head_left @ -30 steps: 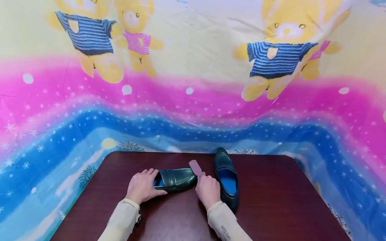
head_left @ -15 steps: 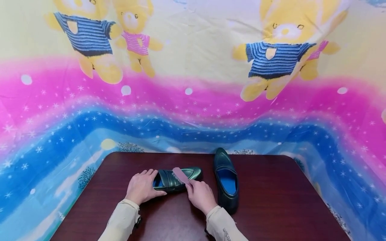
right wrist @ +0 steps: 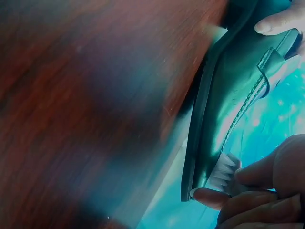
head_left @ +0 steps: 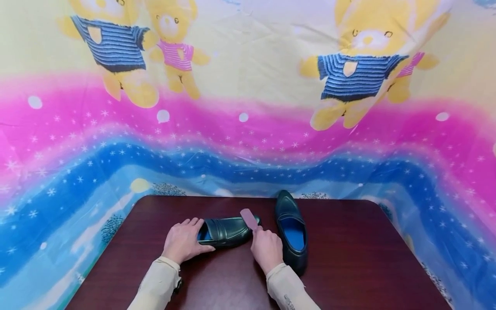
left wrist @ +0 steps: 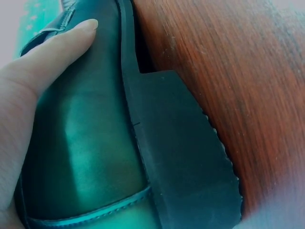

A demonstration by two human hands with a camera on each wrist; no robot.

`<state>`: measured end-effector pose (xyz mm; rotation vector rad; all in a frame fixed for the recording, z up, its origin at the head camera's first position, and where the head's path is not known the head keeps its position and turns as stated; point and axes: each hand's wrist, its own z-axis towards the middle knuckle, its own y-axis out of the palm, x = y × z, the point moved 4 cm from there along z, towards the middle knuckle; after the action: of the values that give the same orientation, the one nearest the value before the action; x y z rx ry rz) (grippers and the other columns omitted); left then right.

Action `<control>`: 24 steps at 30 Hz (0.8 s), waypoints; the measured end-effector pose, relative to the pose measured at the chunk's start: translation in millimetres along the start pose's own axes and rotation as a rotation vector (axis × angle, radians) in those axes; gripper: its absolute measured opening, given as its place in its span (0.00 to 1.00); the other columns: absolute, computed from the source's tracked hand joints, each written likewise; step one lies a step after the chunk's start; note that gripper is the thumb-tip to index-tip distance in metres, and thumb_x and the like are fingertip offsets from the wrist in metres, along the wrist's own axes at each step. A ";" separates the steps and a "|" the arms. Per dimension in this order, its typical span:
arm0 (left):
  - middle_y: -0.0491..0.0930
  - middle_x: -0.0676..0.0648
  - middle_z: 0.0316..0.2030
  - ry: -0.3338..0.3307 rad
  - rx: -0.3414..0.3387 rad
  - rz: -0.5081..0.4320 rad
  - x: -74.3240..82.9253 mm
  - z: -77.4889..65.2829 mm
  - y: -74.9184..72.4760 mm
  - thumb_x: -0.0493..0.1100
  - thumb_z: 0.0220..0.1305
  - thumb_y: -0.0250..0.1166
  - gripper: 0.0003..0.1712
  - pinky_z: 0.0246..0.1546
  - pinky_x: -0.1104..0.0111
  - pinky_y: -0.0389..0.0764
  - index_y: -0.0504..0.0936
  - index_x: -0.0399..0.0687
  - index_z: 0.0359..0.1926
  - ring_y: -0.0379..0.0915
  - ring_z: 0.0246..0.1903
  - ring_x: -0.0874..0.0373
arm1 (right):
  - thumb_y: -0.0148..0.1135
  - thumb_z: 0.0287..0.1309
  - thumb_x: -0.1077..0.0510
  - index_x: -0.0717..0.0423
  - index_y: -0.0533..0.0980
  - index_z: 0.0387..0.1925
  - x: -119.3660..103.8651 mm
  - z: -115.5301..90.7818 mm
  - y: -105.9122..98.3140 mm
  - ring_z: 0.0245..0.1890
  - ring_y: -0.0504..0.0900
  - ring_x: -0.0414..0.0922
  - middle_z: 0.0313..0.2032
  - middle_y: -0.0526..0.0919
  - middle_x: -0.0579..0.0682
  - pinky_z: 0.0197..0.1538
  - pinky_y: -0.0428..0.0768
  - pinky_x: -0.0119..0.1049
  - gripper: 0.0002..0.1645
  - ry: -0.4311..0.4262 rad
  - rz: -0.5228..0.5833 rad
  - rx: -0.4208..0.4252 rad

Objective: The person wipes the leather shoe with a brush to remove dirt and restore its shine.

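A dark green loafer (head_left: 231,233) with a blue insole lies across the table, toe pointing right. Its heel end is gripped by my left hand (head_left: 181,242). In the left wrist view the thumb (left wrist: 66,50) lies along the shoe's side, above the thick black heel (left wrist: 178,143). My right hand (head_left: 267,247) holds a small pink brush (head_left: 249,218) by its handle, over the toe. The right wrist view shows pale bristles (right wrist: 224,172) against the upper near the toe, with a fingertip close to the sole's edge.
A matching loafer (head_left: 288,210) stands just right of my right hand, toe towards the back. The dark red wooden table (head_left: 368,249) ends at a curtain (head_left: 248,172) printed with bears, which hangs behind and along both sides.
The brush went from the toe back to the strap over the instep, then out to the toe again. My left hand and both loafers stay in place.
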<state>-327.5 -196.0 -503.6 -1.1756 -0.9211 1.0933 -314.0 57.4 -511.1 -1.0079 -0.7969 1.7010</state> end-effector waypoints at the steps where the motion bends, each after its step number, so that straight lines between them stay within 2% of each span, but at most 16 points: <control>1: 0.81 0.42 0.62 -0.001 0.000 0.000 0.0 0.1 0.2 0.83 0.43 0.70 0.58 0.58 0.47 0.80 0.78 0.48 0.66 0.77 0.61 0.42 | 0.68 0.67 0.54 0.59 0.81 0.32 0.5 0.2 -0.2 0.18 0.80 0.52 0.21 0.83 0.57 0.25 0.83 0.47 0.12 0.006 0.004 -0.008; 4: 0.81 0.42 0.62 -0.002 0.003 0.006 -1.0 -0.1 -0.4 0.82 0.43 0.70 0.58 0.58 0.47 0.80 0.78 0.48 0.66 0.77 0.61 0.42 | 0.68 0.67 0.54 0.59 0.81 0.32 1.0 1.6 -1.8 0.18 0.80 0.51 0.21 0.83 0.55 0.25 0.83 0.46 0.12 -0.001 0.025 -0.025; 9: 0.81 0.42 0.61 0.000 0.019 0.003 -2.6 -0.5 -1.0 0.82 0.43 0.71 0.57 0.57 0.47 0.81 0.79 0.48 0.65 0.77 0.60 0.42 | 0.66 0.69 0.53 0.55 0.80 0.32 -6.3 5.1 -4.2 0.19 0.80 0.49 0.20 0.82 0.52 0.25 0.81 0.44 0.11 -0.069 0.094 -0.053; 14: 0.81 0.43 0.61 -0.004 0.010 0.005 -1.4 0.0 -0.4 0.82 0.44 0.71 0.57 0.57 0.47 0.81 0.79 0.49 0.66 0.78 0.60 0.43 | 0.62 0.72 0.51 0.52 0.80 0.35 -20.7 7.1 0.2 0.19 0.77 0.43 0.18 0.75 0.45 0.27 0.77 0.40 0.11 -0.118 0.228 -0.179; 17: 0.81 0.42 0.62 -0.006 -0.005 -0.009 -0.1 0.6 0.4 0.81 0.44 0.71 0.57 0.58 0.46 0.80 0.79 0.48 0.66 0.77 0.60 0.42 | 0.61 0.73 0.52 0.51 0.80 0.34 -26.6 6.2 4.2 0.19 0.75 0.40 0.17 0.73 0.42 0.27 0.75 0.38 0.11 -0.128 0.270 -0.227; 21: 0.80 0.41 0.62 -0.009 -0.017 -0.004 1.5 0.7 0.9 0.81 0.44 0.71 0.58 0.59 0.46 0.80 0.78 0.47 0.66 0.77 0.61 0.42 | 0.62 0.72 0.52 0.50 0.82 0.34 -25.1 3.9 8.4 0.19 0.76 0.40 0.18 0.75 0.42 0.27 0.75 0.38 0.10 -0.117 0.273 -0.232; 24: 0.80 0.42 0.62 -0.010 -0.017 0.009 1.9 0.8 0.5 0.82 0.44 0.70 0.58 0.59 0.47 0.80 0.78 0.48 0.67 0.77 0.61 0.42 | 0.64 0.70 0.52 0.50 0.83 0.35 -17.3 2.4 8.6 0.20 0.79 0.43 0.19 0.78 0.44 0.27 0.77 0.40 0.08 -0.093 0.235 -0.202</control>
<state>-327.9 -193.9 -504.0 -1.1903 -0.9348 1.1015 -316.3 38.1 -512.9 -1.2057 -0.9566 1.9059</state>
